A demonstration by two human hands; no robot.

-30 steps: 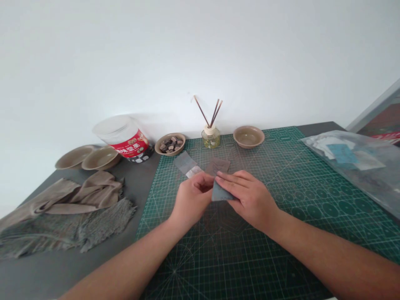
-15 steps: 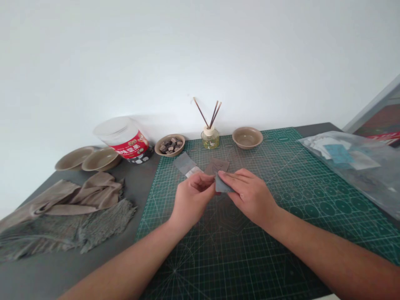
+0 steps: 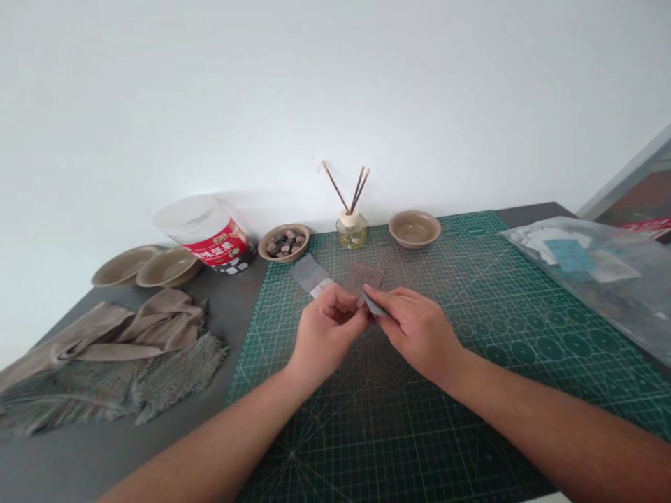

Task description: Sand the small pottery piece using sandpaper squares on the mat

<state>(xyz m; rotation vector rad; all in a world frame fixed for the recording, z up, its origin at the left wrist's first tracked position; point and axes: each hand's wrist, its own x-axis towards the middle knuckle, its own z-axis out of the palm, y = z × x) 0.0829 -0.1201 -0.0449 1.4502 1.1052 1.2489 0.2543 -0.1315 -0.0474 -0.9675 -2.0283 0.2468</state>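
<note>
Over the middle of the green cutting mat (image 3: 335,433), my two hands meet. My right hand (image 3: 419,332) pinches a small grey sheet (image 3: 373,304), now seen nearly edge-on. My left hand (image 3: 330,325) is closed at the sheet's left side, its thumb and fingertips round a small piece too hidden to name. Just beyond the hands lie a brown-grey square (image 3: 371,274) and a lighter grey sheet (image 3: 308,272) with a whitish piece (image 3: 321,286) at its lower end.
Along the wall stand a bowl of small blocks (image 3: 284,243), a reed diffuser (image 3: 351,229) and a brown bowl (image 3: 414,229). At left are a plastic jar (image 3: 210,234), two bowls (image 3: 168,267) and a crumpled cloth (image 3: 131,356); at right, a plastic bag (image 3: 597,269).
The grey sheet in my right hand has tilted from showing its flat face to nearly edge-on. My right fingers have curled in more; my left hand has shifted slightly right.
</note>
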